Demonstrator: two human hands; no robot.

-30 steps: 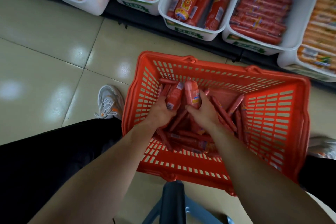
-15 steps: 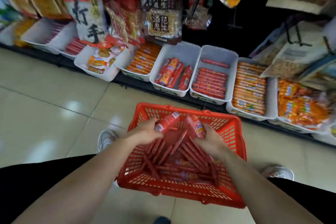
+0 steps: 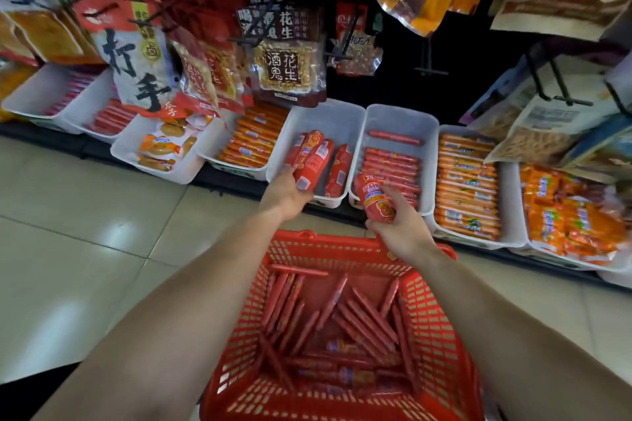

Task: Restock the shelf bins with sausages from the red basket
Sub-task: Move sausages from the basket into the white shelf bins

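The red basket (image 3: 441,328) sits on the floor in front of me with several thin red sausages (image 3: 345,321) lying in it. My left hand (image 3: 284,193) grips a thick red sausage (image 3: 316,164) and holds it over the front of a white shelf bin (image 3: 325,123) that holds other thick sausages. My right hand (image 3: 402,225) is closed on a second thick red sausage (image 3: 374,200), held above the basket's far rim and in front of the neighbouring bin (image 3: 403,120) of thin red sausages.
A row of white bins runs along the low shelf: orange sausages (image 3: 249,143) to the left, more orange packs (image 3: 466,181) to the right. Snack bags (image 3: 287,68) hang on hooks above the bins. Beige floor tiles (image 3: 85,232) lie to the left.
Both hands have lifted out of the basket, each with a thick sausage, and reached forward to the shelf bins. The view has tilted up toward the shelf.
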